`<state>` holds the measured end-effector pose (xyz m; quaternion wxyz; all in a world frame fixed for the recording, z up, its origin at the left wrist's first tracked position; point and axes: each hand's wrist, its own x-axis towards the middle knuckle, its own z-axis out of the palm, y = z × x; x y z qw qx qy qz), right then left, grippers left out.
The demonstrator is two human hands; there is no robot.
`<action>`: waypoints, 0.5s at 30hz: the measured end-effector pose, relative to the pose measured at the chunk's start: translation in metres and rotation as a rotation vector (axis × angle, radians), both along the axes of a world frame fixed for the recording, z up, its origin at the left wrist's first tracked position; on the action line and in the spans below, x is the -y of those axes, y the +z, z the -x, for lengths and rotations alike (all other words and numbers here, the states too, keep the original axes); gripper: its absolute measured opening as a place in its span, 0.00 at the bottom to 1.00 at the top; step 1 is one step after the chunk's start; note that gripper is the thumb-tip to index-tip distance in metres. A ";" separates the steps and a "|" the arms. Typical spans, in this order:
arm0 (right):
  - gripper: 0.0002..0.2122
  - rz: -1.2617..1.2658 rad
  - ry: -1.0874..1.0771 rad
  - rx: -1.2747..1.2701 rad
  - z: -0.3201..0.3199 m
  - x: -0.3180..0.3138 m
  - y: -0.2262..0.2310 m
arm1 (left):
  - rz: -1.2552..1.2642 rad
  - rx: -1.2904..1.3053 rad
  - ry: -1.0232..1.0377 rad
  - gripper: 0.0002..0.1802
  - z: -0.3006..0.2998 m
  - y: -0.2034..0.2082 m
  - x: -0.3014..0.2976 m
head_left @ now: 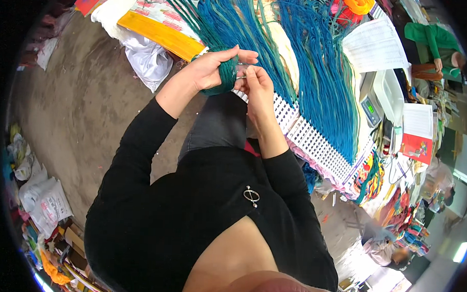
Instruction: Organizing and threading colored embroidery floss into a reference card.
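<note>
Dark green yarn (227, 74) is looped in a thick bundle around my left hand (207, 69), whose thumb and fingers stretch out past the loops. Close beside it, my right hand (260, 89) pinches thumb and forefinger together at the left fingertips. What lies in that pinch is too small to make out. Long blue and teal yarn strands (317, 105) spread over the table just beyond both hands. Along their near ends runs a white strip with rows of dark holes (316, 143). More green strands trail from the far side toward the left hand.
A yellow board (163, 35) and a white plastic bag (146, 58) lie to the left. On the right are paper sheets (375, 45), a scale (371, 110) and a red-and-white booklet (418, 134). A person in green (430, 39) is at far right. White sacks (46, 204) stand lower left.
</note>
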<state>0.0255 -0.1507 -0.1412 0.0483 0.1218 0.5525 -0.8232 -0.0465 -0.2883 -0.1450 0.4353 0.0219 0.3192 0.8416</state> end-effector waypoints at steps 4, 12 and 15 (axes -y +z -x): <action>0.08 0.076 -0.031 0.041 0.000 -0.001 0.003 | 0.007 -0.034 -0.004 0.26 -0.004 0.003 -0.003; 0.07 -0.016 0.047 0.027 0.000 -0.006 -0.005 | 0.087 -0.079 -0.023 0.26 -0.008 0.010 -0.007; 0.07 -0.009 0.031 0.018 0.001 -0.005 -0.004 | 0.083 -0.072 -0.017 0.26 -0.009 0.012 -0.007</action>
